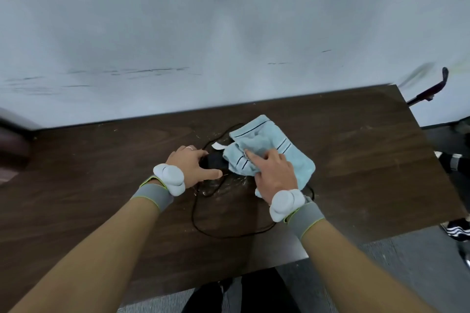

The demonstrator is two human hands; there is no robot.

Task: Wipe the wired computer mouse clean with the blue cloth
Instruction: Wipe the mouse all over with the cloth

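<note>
- Wiping is under way: the right hand [276, 175] presses the blue cloth [269, 152] against the right side of the wired computer mouse [213, 160], with the index finger extended over a bunched fold and the remaining fingers gripping the fabric.
- The left hand [189, 164] steadies the mouse from its left side, fingers curled around the black body and thumb stretched toward the cloth.
- The mouse sits near the middle of the dark wooden table [101, 173], directly between the two hands; only part of its top shows, the rest lying under the cloth and the fingers.
- Its cable [203, 226] loops loosely over the table in front of the mouse.
- Pale smears and specks [236, 181] remain on the table beside the mouse.
- Judgement: the task appears partly done. The covered side is being cleaned, while the exposed left portion and the underside probably remain; the cleanliness of the mouse cannot be told from this view.
</note>
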